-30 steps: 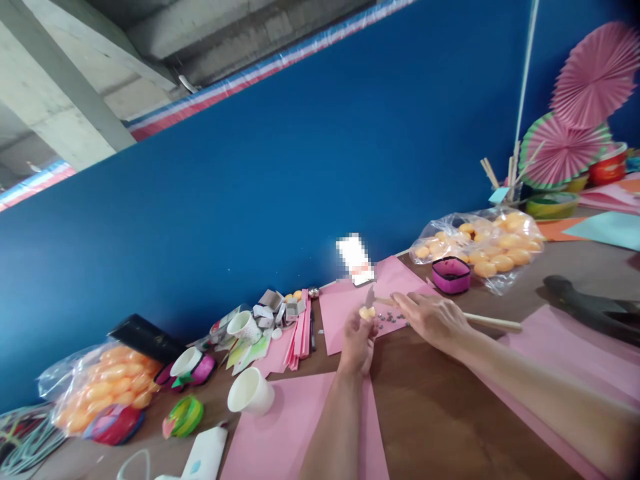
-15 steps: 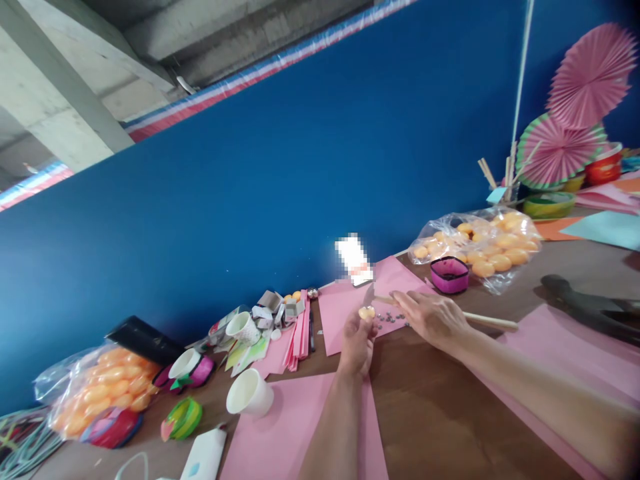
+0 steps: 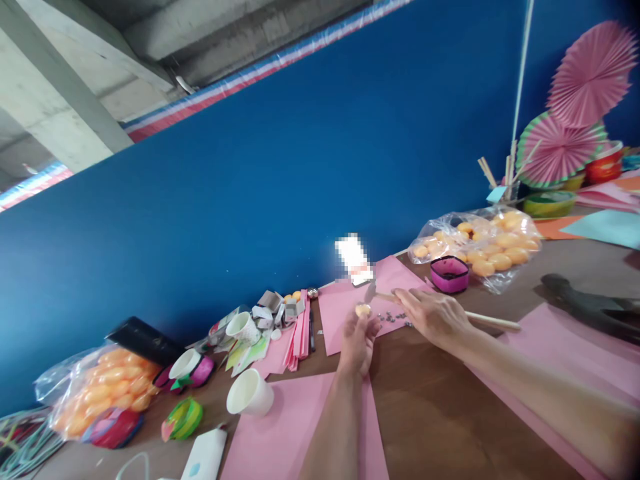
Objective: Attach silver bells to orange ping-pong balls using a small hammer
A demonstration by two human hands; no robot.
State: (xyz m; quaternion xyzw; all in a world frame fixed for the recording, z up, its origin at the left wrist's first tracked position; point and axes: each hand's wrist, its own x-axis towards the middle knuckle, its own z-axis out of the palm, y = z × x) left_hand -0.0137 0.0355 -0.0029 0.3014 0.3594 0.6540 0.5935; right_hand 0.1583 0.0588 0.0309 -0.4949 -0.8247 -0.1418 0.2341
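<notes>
My left hand [image 3: 359,341] pinches a small pale-orange piece [image 3: 363,311] upright between its fingertips; its upper edge looks shiny, and fingers cover its lower part. My right hand [image 3: 436,317] is closed round a long wooden-handled tool [image 3: 493,321]. The tool's small grey head [image 3: 370,292] is just above the orange piece, with a narrow gap between them. Several tiny grey metal bits [image 3: 390,317] lie on a sheet of pink paper [image 3: 340,327] between my hands.
A bright phone [image 3: 356,261] leans against the blue wall [image 3: 280,200]. Bags of orange balls [image 3: 500,250] stand right and left. A white cup [image 3: 250,393] is on pink paper near my left forearm. A magenta ring-shaped container [image 3: 450,275] and a dark tool [image 3: 580,300] lie to the right.
My left hand has shifted slightly left and tilted the orange piece. My right hand and the wooden-handled tool have moved a little to the right.
</notes>
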